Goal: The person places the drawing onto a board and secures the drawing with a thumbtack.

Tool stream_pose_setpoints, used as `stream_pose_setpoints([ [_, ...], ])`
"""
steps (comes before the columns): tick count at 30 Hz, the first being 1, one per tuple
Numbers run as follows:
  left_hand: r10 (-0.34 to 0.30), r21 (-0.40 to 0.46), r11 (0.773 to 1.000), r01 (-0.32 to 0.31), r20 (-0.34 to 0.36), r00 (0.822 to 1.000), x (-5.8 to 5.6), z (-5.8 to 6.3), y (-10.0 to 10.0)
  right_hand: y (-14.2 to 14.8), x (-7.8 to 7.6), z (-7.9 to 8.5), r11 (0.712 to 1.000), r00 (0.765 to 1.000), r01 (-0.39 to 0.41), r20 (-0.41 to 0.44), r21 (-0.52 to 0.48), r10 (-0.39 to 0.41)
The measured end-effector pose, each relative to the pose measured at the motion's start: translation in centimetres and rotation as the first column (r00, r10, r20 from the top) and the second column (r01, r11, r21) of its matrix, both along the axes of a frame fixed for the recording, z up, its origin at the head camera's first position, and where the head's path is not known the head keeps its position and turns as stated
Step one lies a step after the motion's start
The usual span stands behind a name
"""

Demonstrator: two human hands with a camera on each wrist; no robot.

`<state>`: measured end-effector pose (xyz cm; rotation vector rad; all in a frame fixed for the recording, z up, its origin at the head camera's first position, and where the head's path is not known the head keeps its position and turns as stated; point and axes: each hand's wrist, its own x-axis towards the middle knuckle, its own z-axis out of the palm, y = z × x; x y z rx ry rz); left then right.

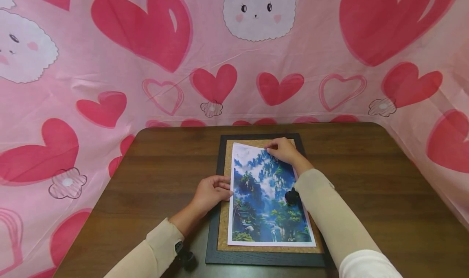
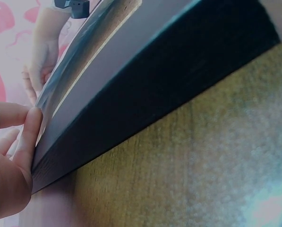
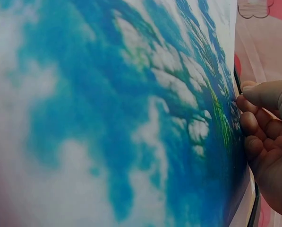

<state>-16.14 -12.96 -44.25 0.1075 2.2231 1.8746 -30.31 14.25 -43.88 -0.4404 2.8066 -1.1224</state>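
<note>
A landscape print [image 1: 261,188] of blue misty mountains and green trees, white-bordered, lies over a cork board [image 1: 224,233] set in a black frame [image 1: 264,258]. My right hand [image 1: 283,149] pinches the print's top edge, right of its middle; thumb and fingertips meet there in the right wrist view, where the print [image 3: 107,94] fills most of the picture. At the left edge, my left hand [image 1: 210,192] holds the paper's margin between thumb and fingers. The left wrist view shows that hand [image 2: 11,161] beside the thick frame side [image 2: 155,80]. The print sits slightly skewed within the frame.
The frame lies on a dark brown wooden table [image 1: 157,180] with rounded far corners. Behind and beside it hangs a pink cloth [image 1: 249,54] with hearts. Small black wrist cameras [image 1: 188,261] are strapped near both cuffs; the right one [image 1: 292,196] overlaps the print.
</note>
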Motion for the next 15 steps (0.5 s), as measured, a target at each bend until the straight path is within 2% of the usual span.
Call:
stream_pose_setpoints([
  [5, -0.01, -0.002, 1.0, 0.01, 0.015, 1.0, 0.8, 2.0, 0.3, 0.0, 0.0, -0.1, 0.998, 1.0, -0.005, -0.007, -0.059, 0.005],
  [11, -0.007, -0.006, 1.0, 0.007, 0.017, 1.0, 0.8, 2.1, 0.3, 0.2, 0.0, -0.3, 0.994, 1.0, 0.018, -0.019, -0.104, -0.02],
  [15, -0.006, -0.004, 1.0, 0.006, 0.021, 1.0, 0.8, 2.1, 0.3, 0.4, 0.0, -0.5, 0.992, 0.999, 0.05, 0.009, -0.119, -0.049],
])
